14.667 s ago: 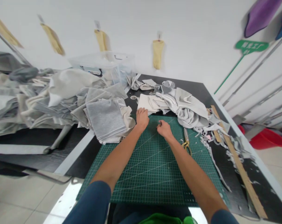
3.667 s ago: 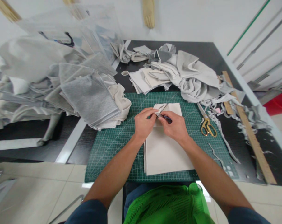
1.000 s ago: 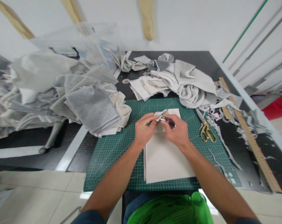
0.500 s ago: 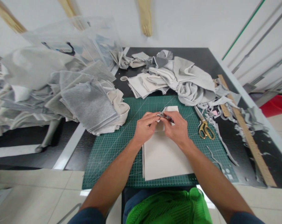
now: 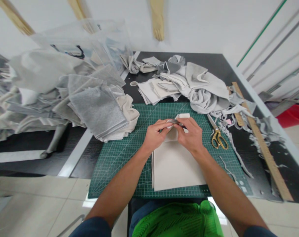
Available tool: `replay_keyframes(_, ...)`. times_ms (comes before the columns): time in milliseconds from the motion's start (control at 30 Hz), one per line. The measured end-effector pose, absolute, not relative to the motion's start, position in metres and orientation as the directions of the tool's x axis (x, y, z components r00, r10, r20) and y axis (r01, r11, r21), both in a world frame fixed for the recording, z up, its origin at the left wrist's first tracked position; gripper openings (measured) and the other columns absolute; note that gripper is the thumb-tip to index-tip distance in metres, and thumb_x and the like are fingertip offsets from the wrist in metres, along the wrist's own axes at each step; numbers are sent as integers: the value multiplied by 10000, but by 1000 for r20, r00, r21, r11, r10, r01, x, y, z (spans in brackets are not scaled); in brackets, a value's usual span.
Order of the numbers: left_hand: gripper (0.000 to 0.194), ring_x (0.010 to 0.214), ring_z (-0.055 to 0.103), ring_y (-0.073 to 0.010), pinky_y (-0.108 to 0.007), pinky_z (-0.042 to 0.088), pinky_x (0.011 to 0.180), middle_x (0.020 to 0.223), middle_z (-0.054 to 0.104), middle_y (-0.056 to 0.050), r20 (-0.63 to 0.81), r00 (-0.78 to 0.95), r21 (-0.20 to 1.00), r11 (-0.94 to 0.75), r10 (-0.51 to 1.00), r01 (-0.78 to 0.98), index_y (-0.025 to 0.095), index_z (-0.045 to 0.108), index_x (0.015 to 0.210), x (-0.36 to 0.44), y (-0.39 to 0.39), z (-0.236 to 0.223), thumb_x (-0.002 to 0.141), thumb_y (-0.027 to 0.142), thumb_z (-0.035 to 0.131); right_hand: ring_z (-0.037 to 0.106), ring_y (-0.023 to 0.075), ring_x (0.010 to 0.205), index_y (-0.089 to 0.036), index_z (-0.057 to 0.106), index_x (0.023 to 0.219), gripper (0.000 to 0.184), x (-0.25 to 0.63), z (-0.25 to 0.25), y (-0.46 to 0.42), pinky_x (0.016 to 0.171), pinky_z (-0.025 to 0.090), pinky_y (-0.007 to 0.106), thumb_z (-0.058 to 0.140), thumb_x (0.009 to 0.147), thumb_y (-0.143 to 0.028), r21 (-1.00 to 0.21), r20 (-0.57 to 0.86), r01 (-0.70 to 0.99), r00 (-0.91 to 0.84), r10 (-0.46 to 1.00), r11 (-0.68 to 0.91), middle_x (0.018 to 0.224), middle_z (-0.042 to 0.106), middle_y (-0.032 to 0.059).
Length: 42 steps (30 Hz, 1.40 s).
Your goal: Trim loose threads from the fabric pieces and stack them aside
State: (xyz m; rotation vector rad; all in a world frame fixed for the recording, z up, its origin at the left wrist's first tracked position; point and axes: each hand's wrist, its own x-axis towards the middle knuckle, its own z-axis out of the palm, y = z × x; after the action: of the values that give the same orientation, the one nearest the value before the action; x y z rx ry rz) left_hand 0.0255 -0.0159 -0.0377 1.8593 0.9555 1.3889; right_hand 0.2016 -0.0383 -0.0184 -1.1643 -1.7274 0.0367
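A stack of cream cloth (image 5: 177,168) lies on the green cutting mat (image 5: 122,164), its far end lifted and folded between my hands. My left hand (image 5: 156,133) is closed in a pinch at the lifted cloth edge. Opposite it, my right hand (image 5: 191,133) is closed on a small grey object (image 5: 173,121) with a dark end. That object reaches across to my left fingertips; its exact kind is hidden by the fingers. Gold-handled scissors (image 5: 219,139) rest on the mat right of my right hand.
Grey cloth pieces (image 5: 97,110) are heaped at left, before a clear plastic box (image 5: 85,39). More folded cloth (image 5: 159,89) lies behind the mat. A wooden ruler (image 5: 268,148) and fabric scraps (image 5: 270,126) line the right side. A tape roll (image 5: 134,83) sits farther back.
My fingers have shifted slightly around the small grey object, and the folded cloth between my hands shows a little more. The view has moved slightly; the stack and scissors stay put.
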Motion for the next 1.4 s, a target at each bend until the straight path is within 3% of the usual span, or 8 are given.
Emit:
replay_keyframes(367, 216, 1052, 749, -202, -415, 604, 940, 1169, 800, -75, 559, 253, 783, -603, 790, 151, 250, 820, 1053, 24, -14, -37, 936, 176, 654, 706, 244, 960, -220, 736, 1104, 167, 209, -18, -33, 896, 562, 415, 632, 982, -263, -413, 722, 695, -146, 677, 589, 1028, 795, 82)
replay_keyframes(633, 241, 1059, 745, -214, -442, 585, 962, 1214, 784, -70, 540, 288, 799, -589, 791, 123, 276, 818, 1081, 18, -12, -35, 928, 177, 660, 730, 247, 1012, -238, 763, 1174, 226, 209, -23, -30, 915, 594, 432, 645, 996, -312, -485, 705, 632, -126, 698, 604, 1105, 795, 95)
replay_keyframes(1400, 241, 968, 745, -204, -419, 619, 888, 1100, 816, -67, 541, 279, 797, -590, 793, 131, 274, 832, 1024, 16, -11, -38, 908, 160, 654, 745, 210, 935, -235, 777, 1133, 224, 210, -21, -29, 892, 603, 386, 594, 1020, -293, -460, 667, 650, -197, 719, 605, 1058, 811, 73)
